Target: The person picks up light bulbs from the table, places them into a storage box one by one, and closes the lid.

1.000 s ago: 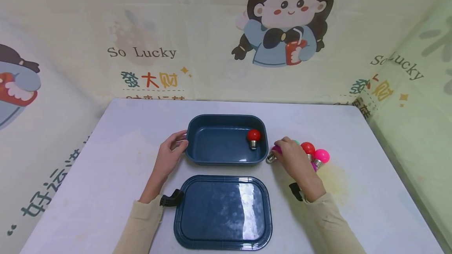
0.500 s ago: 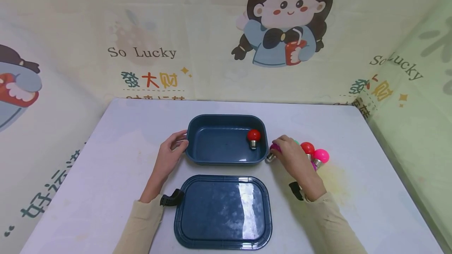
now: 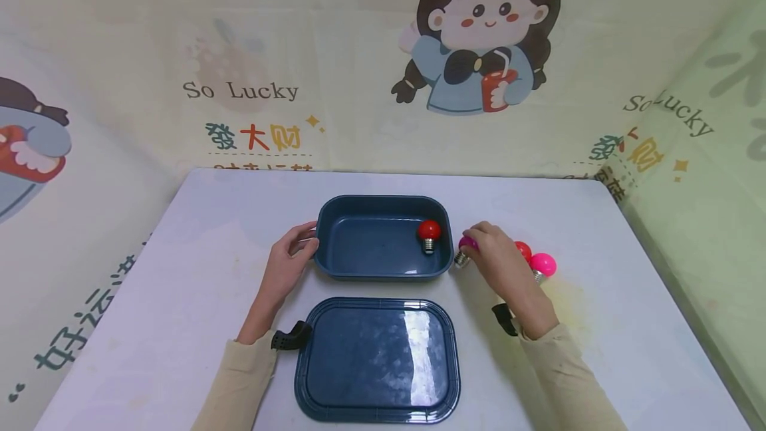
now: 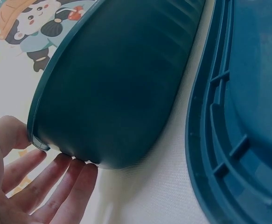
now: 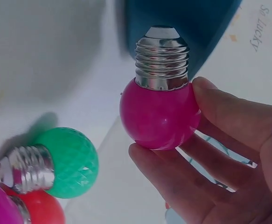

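Note:
My right hand [image 3: 499, 255] pinches a magenta light bulb [image 5: 159, 114] by its globe, just right of the blue box [image 3: 365, 275]. The bulb's silver screw base points toward the box in the right wrist view. At the box's left end, my left hand [image 3: 287, 261] touches the outer wall with fairly straight fingers, the thumb at the rim. Inside the box, at its right side, lies a red light bulb [image 3: 429, 231]. More bulbs lie beside my right hand: a green bulb [image 5: 70, 161], another red bulb [image 5: 45, 207] and a pink bulb [image 3: 543, 265]; the hand partly hides this group.
A flat blue lid [image 3: 377, 361] lies on the white table [image 3: 149, 324] in front of the box, between the forearms. Printed cloth [image 3: 353, 72] hangs behind the table and along both sides.
My right hand has shifted slightly up and away from me with the magenta bulb, now covering more of the bulbs beside it. The left hand and the box stay put.

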Demonstrator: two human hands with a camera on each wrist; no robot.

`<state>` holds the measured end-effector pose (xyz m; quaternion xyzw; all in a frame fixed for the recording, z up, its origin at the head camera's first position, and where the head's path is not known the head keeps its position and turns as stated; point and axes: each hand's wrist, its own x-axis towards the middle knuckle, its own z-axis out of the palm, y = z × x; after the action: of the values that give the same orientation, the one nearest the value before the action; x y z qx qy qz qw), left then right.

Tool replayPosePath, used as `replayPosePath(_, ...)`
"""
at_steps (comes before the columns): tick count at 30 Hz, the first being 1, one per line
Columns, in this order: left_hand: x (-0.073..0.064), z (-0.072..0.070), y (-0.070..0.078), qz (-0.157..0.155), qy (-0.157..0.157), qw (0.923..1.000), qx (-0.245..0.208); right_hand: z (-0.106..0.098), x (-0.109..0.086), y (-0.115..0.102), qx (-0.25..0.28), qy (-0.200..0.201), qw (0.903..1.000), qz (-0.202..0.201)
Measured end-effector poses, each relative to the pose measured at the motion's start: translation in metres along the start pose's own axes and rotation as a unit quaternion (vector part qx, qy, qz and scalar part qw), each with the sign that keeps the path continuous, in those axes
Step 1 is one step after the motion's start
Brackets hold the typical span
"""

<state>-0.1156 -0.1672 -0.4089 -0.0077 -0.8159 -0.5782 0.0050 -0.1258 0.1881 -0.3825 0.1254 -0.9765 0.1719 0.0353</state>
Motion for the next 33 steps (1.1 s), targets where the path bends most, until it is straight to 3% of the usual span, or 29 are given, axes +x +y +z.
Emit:
replayPosePath(20,0.000,0.001,0.002,-0.003,-0.001,1.0000,-0.003,-0.016,0.003,-0.007,-0.003,0.030,0.9991,-0.029)
replayPosePath(33,-0.001,0.001,0.002,-0.008,0.000,0.9999,-0.010,-0.023,0.007,-0.026,0.002,0.036,0.9984,-0.044)
